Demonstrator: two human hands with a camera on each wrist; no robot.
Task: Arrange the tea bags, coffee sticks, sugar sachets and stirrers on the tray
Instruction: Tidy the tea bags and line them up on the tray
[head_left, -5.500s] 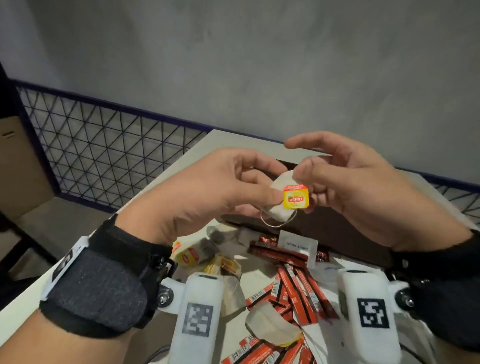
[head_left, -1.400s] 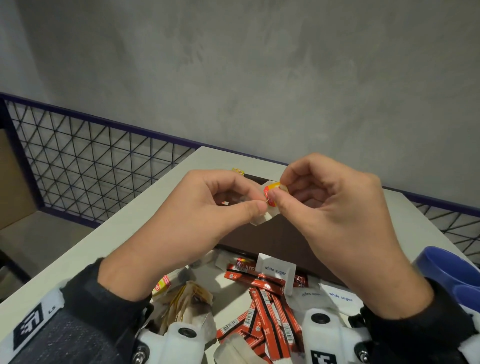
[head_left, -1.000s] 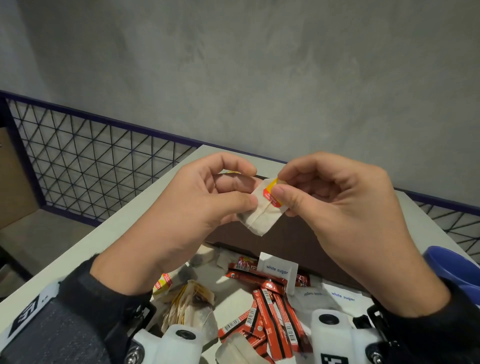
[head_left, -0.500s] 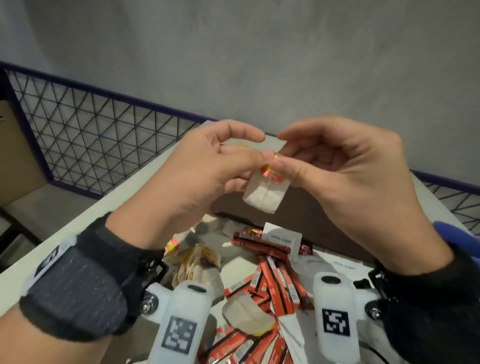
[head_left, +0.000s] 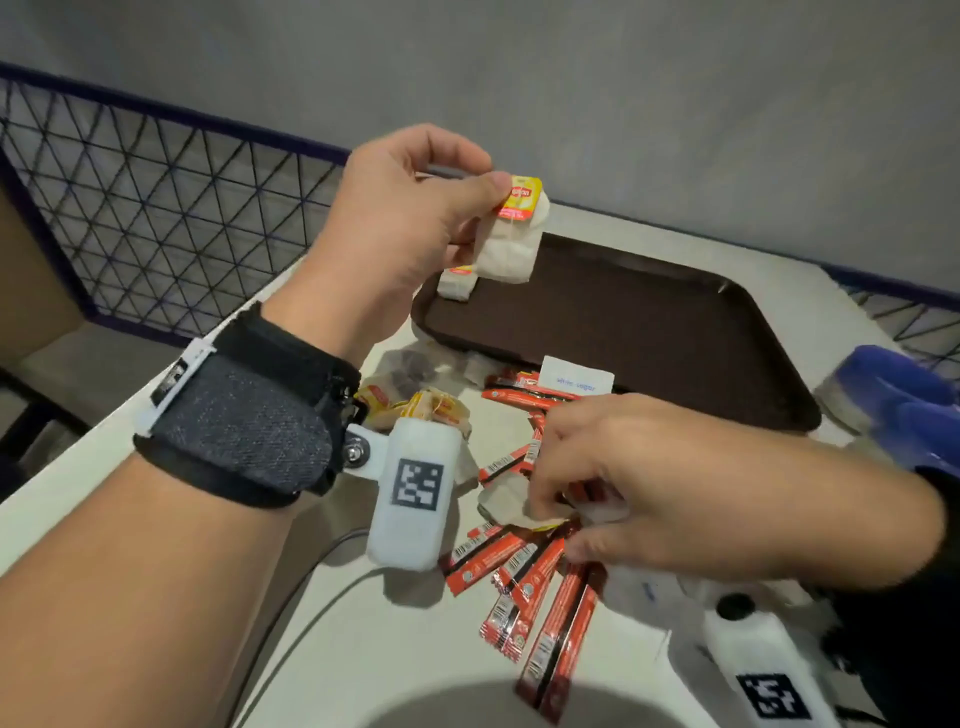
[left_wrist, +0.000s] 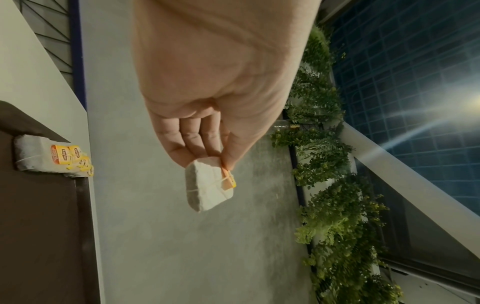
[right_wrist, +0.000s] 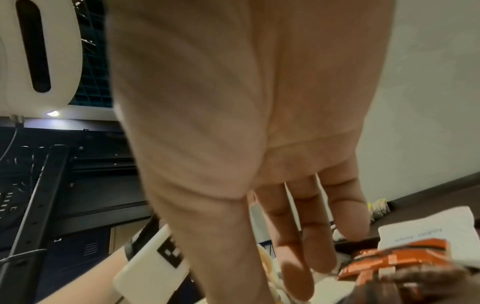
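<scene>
- The bench (head_left: 395, 670) carries everything: the tray at its far side, and a loose heap of packets on the near side.
- The tray (head_left: 649, 332) is dark, broad and shallow-rimmed. It looks stiff and would take a two-handed lift at the rim, but it need not move.
- Tea bags already on the tray (left_wrist: 39, 157) sit stacked in its far left corner, tags facing one way. I judge the stack easy to topple, so a new one should be laid on, not dropped.
- The coffee sticks (head_left: 540, 587) lie fanned on the bench. They are narrow foil tubes, likely slick and springy, and best pinched across the middle or gathered in a bunch.
- A sugar sachet (head_left: 576, 376) leans against the near rim of the tray. It is flat paper, light and tearable, so take it by an edge.
- The left hand (head_left: 400, 218) is raised over the tray's left end, its fingers (left_wrist: 197, 142) clamped on the held tea bag (head_left: 511, 244) at the top, thumb on the yellow tag.
- That bag is featherweight and soft, its paper fragile. Holding tag and bag together keeps the string from unwinding.
- The right hand (head_left: 639, 478) is low over the heap, fingers curled down among loose tea bags and sticks. Whether they grip anything I cannot tell.
- No stirrers are visible.
</scene>
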